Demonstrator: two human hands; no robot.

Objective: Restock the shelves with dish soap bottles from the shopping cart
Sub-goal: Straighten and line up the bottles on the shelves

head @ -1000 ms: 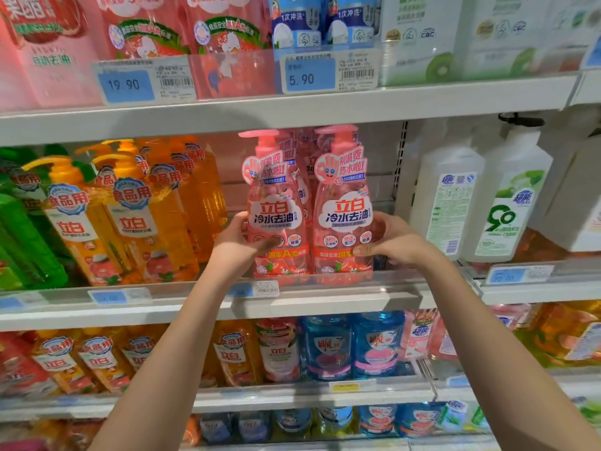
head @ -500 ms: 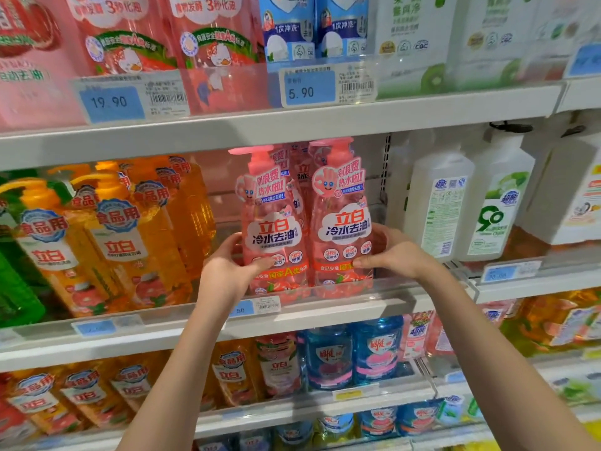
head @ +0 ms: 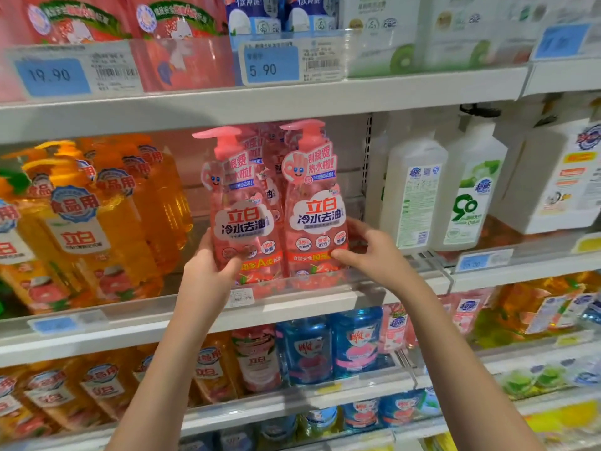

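Two pink pump bottles of dish soap stand side by side at the front of the middle shelf (head: 292,307), in the centre of the frame, upright behind its clear lip. The left hand (head: 208,271) is wrapped around the lower part of the left pink bottle (head: 242,219), thumb across the front label, grasping it. The right hand (head: 374,255) cups the side of the right pink bottle (head: 313,209), thumb pressed to its front near the base, fingers behind it. More pink bottles stand in a row behind these two. To the left of the frame sit orange bottles (head: 97,229), to the right white bottles (head: 413,196). On the shelf below, blue bottles (head: 331,346) line up under the hands. No shopping cart shows.
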